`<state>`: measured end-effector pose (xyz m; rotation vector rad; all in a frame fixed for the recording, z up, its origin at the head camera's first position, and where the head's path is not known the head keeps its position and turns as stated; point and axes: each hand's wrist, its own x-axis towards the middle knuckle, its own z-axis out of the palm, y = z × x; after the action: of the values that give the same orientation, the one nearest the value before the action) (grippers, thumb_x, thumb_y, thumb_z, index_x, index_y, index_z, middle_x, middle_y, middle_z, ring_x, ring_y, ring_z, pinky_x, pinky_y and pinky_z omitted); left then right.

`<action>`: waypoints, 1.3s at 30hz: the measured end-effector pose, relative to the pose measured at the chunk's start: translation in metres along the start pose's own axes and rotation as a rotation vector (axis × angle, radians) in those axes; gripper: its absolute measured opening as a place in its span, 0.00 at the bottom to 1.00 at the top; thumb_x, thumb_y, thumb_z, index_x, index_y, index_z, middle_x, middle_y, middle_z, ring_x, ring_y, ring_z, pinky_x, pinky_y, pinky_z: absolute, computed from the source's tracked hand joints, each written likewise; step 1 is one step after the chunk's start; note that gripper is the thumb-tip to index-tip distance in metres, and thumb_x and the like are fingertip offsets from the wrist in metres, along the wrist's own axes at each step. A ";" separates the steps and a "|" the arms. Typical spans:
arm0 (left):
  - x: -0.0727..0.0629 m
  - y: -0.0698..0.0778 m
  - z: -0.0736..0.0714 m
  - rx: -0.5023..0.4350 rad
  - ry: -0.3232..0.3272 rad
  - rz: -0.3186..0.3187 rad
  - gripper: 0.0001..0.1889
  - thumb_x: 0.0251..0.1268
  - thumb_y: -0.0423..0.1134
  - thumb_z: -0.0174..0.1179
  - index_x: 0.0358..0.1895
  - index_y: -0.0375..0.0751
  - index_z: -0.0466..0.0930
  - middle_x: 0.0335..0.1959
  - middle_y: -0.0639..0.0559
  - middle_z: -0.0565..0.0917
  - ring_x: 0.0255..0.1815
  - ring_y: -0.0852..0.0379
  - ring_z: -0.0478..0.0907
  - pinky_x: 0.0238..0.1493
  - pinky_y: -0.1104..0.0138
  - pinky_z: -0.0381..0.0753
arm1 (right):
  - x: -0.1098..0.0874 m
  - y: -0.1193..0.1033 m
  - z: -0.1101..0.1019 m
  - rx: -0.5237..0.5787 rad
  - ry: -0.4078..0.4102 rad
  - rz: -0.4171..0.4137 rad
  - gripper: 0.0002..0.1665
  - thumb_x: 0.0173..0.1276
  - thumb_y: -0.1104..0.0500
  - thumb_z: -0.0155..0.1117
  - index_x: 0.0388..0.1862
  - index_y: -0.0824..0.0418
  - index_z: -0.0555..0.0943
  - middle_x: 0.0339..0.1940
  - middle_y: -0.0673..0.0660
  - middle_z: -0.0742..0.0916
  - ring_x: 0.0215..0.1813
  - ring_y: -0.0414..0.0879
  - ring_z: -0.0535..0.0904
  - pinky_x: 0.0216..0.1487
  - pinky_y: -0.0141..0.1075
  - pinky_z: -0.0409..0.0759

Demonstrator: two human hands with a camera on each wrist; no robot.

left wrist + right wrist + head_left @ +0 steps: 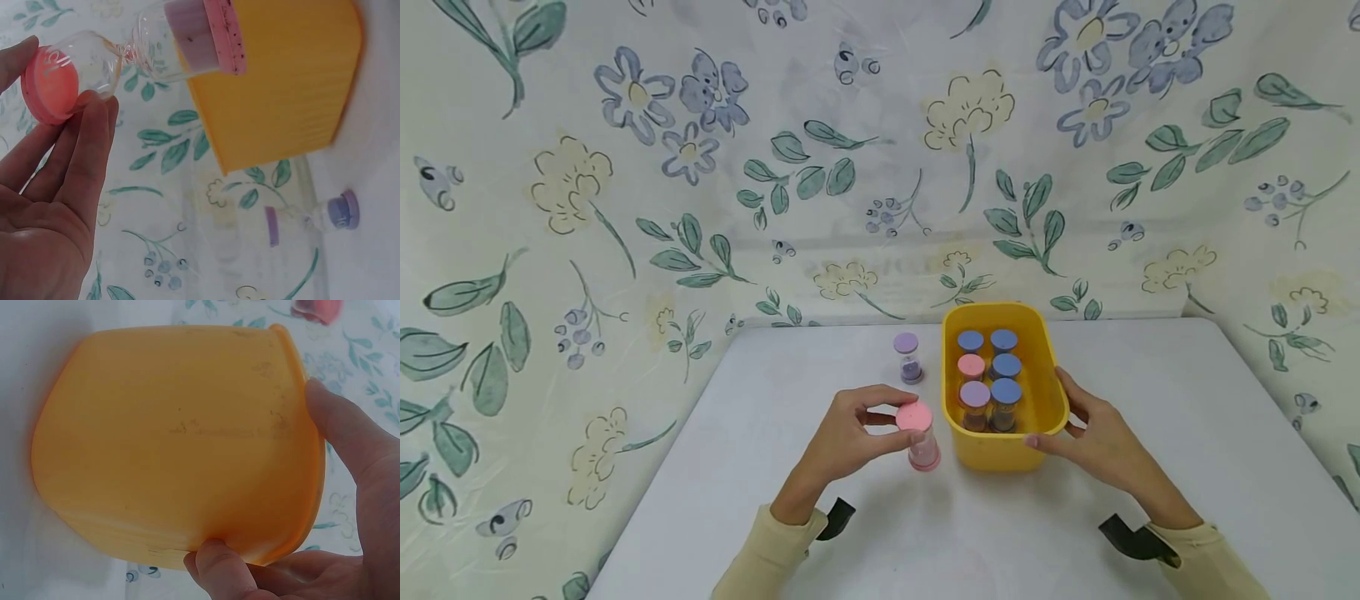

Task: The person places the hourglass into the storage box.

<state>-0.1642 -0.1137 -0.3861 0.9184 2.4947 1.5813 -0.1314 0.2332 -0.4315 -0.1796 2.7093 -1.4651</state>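
My left hand (868,425) pinches a pink-capped sand timer (915,415) by its upper cap, thumb on one side and fingers on the other. In the left wrist view, pinkish sand lies in the bulb of the timer (190,37) farther from the fingers. The timer is beside the left wall of a yellow plastic bin (1000,454). My right hand (1093,433) grips that bin at its near right corner, the thumb on the rim and the fingers along the outer side. Inside the bin stand several sand timers with blue caps (1006,390), one pink-capped and one purple-capped.
A purple-capped sand timer (909,358) stands on the white table (775,392), left of the bin and beyond my left hand. Flower-patterned cloth (850,167) hangs behind the table and along its sides.
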 end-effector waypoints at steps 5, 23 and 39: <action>0.009 0.011 0.001 -0.012 0.005 0.049 0.20 0.59 0.38 0.75 0.55 0.41 0.88 0.53 0.47 0.90 0.49 0.58 0.87 0.51 0.65 0.90 | -0.001 -0.001 0.000 -0.003 0.006 0.005 0.69 0.61 0.40 0.78 0.86 0.62 0.46 0.85 0.68 0.61 0.79 0.71 0.65 0.65 0.52 0.80; 0.044 0.033 0.019 -0.107 -0.006 0.136 0.18 0.60 0.34 0.73 0.55 0.37 0.87 0.50 0.43 0.90 0.48 0.54 0.88 0.52 0.64 0.90 | 0.000 -0.001 0.001 -0.005 0.007 -0.017 0.66 0.63 0.43 0.77 0.86 0.61 0.46 0.84 0.69 0.62 0.78 0.70 0.68 0.64 0.52 0.81; 0.070 0.034 0.042 -0.152 -0.006 0.092 0.20 0.61 0.34 0.73 0.57 0.35 0.86 0.52 0.42 0.89 0.51 0.52 0.87 0.52 0.65 0.90 | 0.000 -0.001 0.000 0.001 -0.001 -0.022 0.66 0.63 0.43 0.77 0.86 0.62 0.46 0.84 0.69 0.62 0.78 0.70 0.67 0.64 0.50 0.81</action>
<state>-0.1914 -0.0341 -0.3591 1.0277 2.3207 1.7635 -0.1314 0.2327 -0.4307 -0.2105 2.7144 -1.4708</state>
